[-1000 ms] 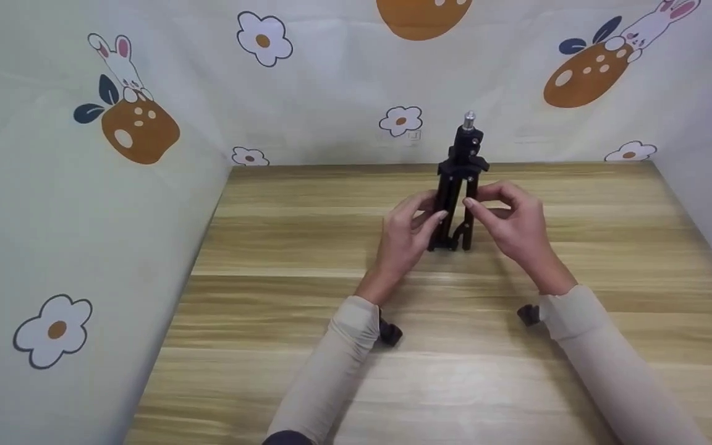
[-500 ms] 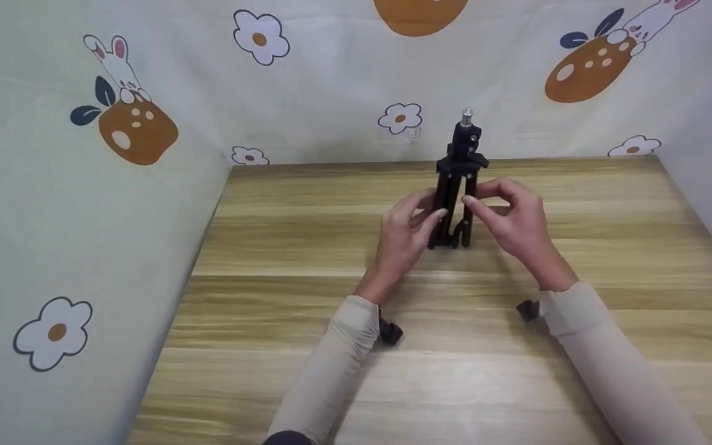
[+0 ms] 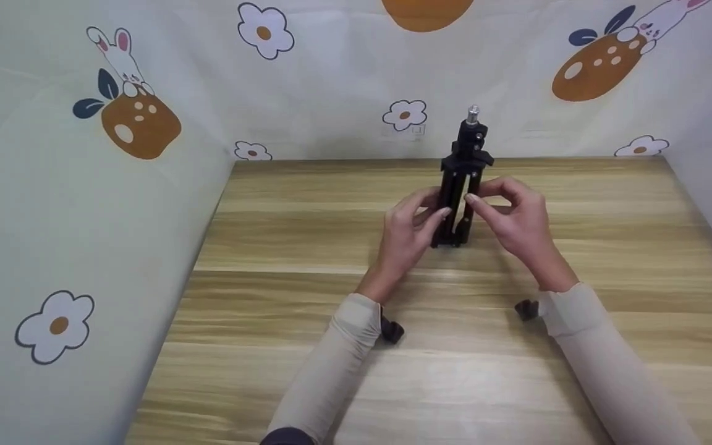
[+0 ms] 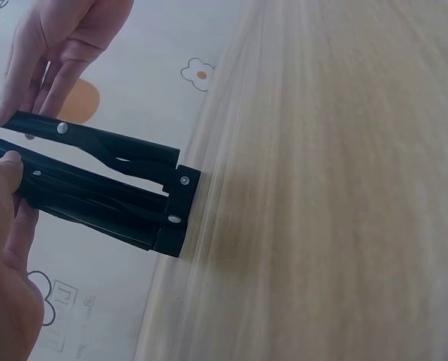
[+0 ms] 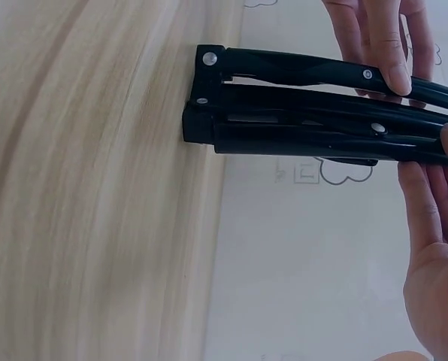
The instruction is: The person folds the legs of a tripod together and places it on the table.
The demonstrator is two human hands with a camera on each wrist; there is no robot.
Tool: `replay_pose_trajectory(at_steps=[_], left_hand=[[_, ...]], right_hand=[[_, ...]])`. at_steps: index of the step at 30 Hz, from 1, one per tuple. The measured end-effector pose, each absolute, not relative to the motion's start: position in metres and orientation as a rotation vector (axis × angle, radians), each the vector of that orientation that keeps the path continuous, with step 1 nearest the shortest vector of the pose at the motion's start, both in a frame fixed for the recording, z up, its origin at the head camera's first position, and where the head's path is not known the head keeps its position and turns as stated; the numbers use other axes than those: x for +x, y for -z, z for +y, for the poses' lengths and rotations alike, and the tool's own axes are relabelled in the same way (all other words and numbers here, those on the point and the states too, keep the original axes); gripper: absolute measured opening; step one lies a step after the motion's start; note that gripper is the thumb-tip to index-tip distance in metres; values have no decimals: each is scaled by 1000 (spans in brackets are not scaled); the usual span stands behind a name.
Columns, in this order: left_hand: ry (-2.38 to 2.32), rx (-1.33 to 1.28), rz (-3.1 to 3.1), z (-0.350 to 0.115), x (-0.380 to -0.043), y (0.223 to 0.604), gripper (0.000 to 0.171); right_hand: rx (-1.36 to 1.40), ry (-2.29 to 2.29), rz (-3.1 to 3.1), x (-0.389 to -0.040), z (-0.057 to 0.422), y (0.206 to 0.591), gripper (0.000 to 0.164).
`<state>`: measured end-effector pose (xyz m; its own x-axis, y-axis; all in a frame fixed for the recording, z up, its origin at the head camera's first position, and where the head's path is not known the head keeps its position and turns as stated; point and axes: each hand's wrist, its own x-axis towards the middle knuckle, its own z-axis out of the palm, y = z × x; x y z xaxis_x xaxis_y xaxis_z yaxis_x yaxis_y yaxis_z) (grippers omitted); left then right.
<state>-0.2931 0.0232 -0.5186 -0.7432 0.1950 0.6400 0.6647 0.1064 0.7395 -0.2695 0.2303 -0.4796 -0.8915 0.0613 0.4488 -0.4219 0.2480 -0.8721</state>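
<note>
A black light stand (image 3: 468, 162) with a silver stud on top is held nearly upright toward the back of the table, legs folded almost together. My left hand (image 3: 405, 232) pinches its left leg between thumb and fingers. Opposite it, my right hand (image 3: 520, 225) pinches the right leg, with a narrow slit between that leg and the others. In the left wrist view, a riveted bracket (image 4: 180, 212) joins the leg braces at the lower end. The right wrist view shows the same folded legs (image 5: 299, 113) gripped from both sides. Whether the bottom touches the wood cannot be told.
The wood-grain table (image 3: 269, 346) reaches back to a pale fabric backdrop (image 3: 331, 86) printed with flowers and rabbits. More of this fabric (image 3: 34, 228) borders the left side. Dark wrist devices (image 3: 391, 332) stick out beneath both sleeves.
The right leg has moved inward at the bottom, so the gap between the legs is narrower. Both hands keep their hold in nearly the same place. The head view has shifted slightly.
</note>
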Motion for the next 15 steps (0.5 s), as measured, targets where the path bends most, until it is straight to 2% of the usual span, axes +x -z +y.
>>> replay_pose_trajectory(at_steps=[15], left_hand=[[1655,-838,-2034,21,-293,520,30]], right_hand=[[339,-1718,-2100,-271,228,481,20]])
